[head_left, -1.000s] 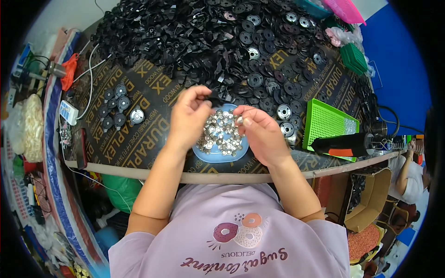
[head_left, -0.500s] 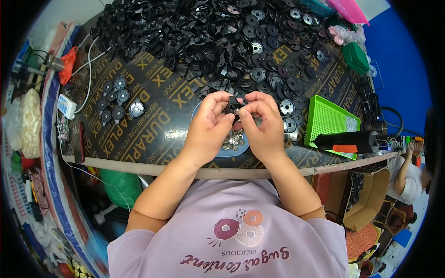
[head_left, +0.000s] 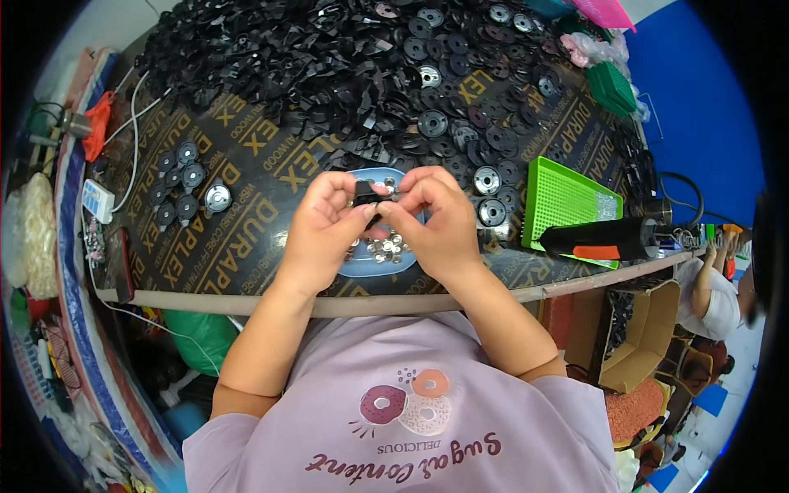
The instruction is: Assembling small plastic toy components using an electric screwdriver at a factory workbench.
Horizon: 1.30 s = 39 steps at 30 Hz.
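My left hand (head_left: 322,234) is closed in a pinch on a small black plastic part (head_left: 364,191), which sticks up between the thumb and fingers. From the other side my right hand (head_left: 440,222) pinches the same part, thumb tip against thumb tip. The fingertips cover its lower end, so I cannot make out the detail there. Just beneath both hands lies a shallow blue tray (head_left: 362,269) with rounded ends. Small round silver metal pieces (head_left: 386,248) are scattered in it, partly hidden by my fingers.
A large heap of black plastic parts (head_left: 271,62) covers the far tabletop, with round black discs (head_left: 432,123) at its right. Several discs (head_left: 187,174) are grouped at left. A green basket (head_left: 567,197) and a black, orange-marked tool (head_left: 600,238) lie at right.
The view has shifted, moving the table leftward in the picture. Both hands have moved slightly left over the tray, uncovering its far end. The silver piece earlier visible at the fingertips is now covered.
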Available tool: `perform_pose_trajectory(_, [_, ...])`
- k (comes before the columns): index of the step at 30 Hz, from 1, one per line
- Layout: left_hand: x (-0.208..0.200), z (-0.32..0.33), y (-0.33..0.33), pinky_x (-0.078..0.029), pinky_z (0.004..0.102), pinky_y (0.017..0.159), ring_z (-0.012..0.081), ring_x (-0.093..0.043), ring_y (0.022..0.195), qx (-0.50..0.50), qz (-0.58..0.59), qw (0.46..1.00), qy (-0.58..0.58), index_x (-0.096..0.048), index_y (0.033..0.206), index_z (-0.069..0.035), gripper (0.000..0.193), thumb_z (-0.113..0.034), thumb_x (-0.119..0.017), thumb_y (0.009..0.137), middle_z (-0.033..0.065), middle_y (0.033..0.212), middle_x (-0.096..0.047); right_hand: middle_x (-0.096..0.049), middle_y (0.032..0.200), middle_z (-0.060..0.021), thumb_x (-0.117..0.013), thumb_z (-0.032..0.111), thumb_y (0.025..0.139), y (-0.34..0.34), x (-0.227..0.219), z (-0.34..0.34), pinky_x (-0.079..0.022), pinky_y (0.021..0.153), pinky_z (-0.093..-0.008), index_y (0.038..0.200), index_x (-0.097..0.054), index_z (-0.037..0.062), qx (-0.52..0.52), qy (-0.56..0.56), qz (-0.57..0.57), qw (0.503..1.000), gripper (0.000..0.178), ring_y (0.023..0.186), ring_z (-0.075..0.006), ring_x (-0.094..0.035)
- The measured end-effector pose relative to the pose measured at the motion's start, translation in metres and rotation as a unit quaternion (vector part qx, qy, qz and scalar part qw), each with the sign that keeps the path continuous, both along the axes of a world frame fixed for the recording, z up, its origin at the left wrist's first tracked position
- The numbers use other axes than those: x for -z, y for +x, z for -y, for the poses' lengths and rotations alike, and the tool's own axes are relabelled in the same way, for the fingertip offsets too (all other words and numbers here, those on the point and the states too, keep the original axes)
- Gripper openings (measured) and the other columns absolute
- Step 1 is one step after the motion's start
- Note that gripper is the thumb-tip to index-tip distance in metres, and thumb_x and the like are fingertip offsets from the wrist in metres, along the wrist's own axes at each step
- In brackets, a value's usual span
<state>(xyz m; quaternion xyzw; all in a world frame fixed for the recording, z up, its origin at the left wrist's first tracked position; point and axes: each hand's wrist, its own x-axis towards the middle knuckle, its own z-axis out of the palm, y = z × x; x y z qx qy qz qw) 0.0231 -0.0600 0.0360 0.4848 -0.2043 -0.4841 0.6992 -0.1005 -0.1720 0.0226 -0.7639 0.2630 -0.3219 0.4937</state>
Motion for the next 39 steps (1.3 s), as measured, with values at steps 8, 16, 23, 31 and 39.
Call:
perform_pose_trajectory(8, [0.004,0.005,0.008,-0.058,0.0340,0.066,0.0256,-0.067,0.085,-0.017,-0.105,0.994,0.035,-0.043,0.122,-0.006,0.031,0.003,-0.050,0.093,0.0125,0.114,-0.059,-0.057,0.109,-0.0194,-0.076,0.001,0.070,-0.056,0.012,0.062,-0.043,0.086,-0.0454,0.088,-0.055,0.0040,0.154,-0.355,-0.241,0.890,0.028,0.099,-0.0394,-0.053])
perform_pose_trajectory(16, [0.004,0.010,-0.001,-0.059,0.0378,0.077,0.0292,-0.066,0.098,-0.006,-0.140,0.990,0.026,-0.039,0.128,-0.006,0.034,0.001,-0.047,0.095,0.0155,0.121,-0.056,-0.059,0.125,-0.0144,-0.062,0.003,0.091,-0.046,0.007,0.049,-0.048,0.093,-0.0309,0.132,-0.048,-0.0009,0.039,0.129,0.083,0.987,0.043,0.110,-0.0194,-0.059])
perform_pose_trajectory(23, [0.011,0.014,-0.006,-0.058,0.0396,0.083,0.0294,-0.064,0.102,0.003,-0.156,0.988,0.012,-0.038,0.129,-0.006,0.034,0.000,-0.047,0.097,0.0160,0.124,-0.055,-0.054,0.133,-0.0208,-0.056,0.012,0.097,-0.044,0.003,0.040,-0.049,0.096,-0.0384,0.139,-0.041,-0.0018,-0.153,0.531,0.237,0.799,0.047,0.114,-0.0269,-0.059])
perform_pose_trajectory(31, [0.006,0.012,-0.007,-0.055,0.0373,0.087,0.0266,-0.061,0.107,0.034,-0.184,0.982,-0.011,-0.034,0.134,-0.006,0.051,0.010,-0.039,0.086,0.0151,0.126,-0.053,-0.054,0.133,-0.0171,-0.059,-0.013,0.085,-0.040,-0.003,0.022,-0.048,0.097,-0.0353,0.135,-0.046,-0.0052,-0.112,0.364,0.180,0.907,0.052,0.116,-0.0234,-0.057])
perform_pose_trajectory(39, [0.011,0.009,-0.012,-0.051,0.0353,0.093,0.0220,-0.059,0.110,0.053,-0.169,0.984,-0.025,-0.035,0.135,-0.008,0.050,0.008,-0.040,0.088,0.0125,0.125,-0.055,-0.063,0.109,-0.0109,-0.082,0.006,0.069,-0.021,-0.018,0.008,-0.048,0.083,-0.0321,0.122,-0.062,0.0039,-0.037,-0.198,-0.059,0.978,0.056,0.097,-0.0207,-0.059])
